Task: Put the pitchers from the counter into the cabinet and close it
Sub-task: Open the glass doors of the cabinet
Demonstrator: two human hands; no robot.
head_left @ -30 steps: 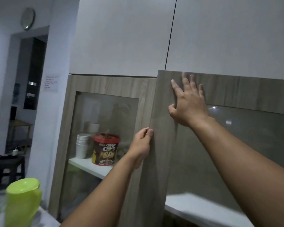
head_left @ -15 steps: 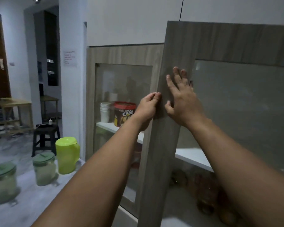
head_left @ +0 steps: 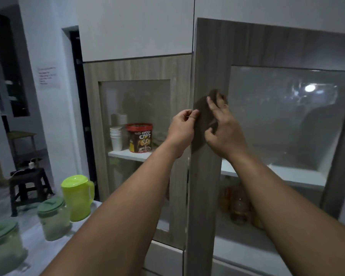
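Three pitchers stand on the pale counter (head_left: 38, 253) at lower left: a lime-green pitcher (head_left: 77, 197) with a handle, a clear pitcher with a dark green lid (head_left: 53, 218) and another green-lidded pitcher (head_left: 3, 248) at the frame edge. The wood-framed, glass-panelled right cabinet door (head_left: 205, 186) is swung partly out toward me. My left hand (head_left: 182, 131) grips its free left edge, fingers curled around it. My right hand (head_left: 222, 128) rests on the door's front frame, fingers bent and apart.
The left cabinet door (head_left: 135, 70) is shut; behind its glass sit a Choco Chips tub (head_left: 139, 137) and stacked white cups (head_left: 116, 138) on a white shelf. Amber bottles (head_left: 237, 206) stand low behind the right door. A black stool (head_left: 28, 188) is on the floor beyond the counter.
The view has dropped, bringing the pitchers and counter into sight. Both hands have slid lower on the door's left frame, the right fingers curling from flat, and the door has swung further out.
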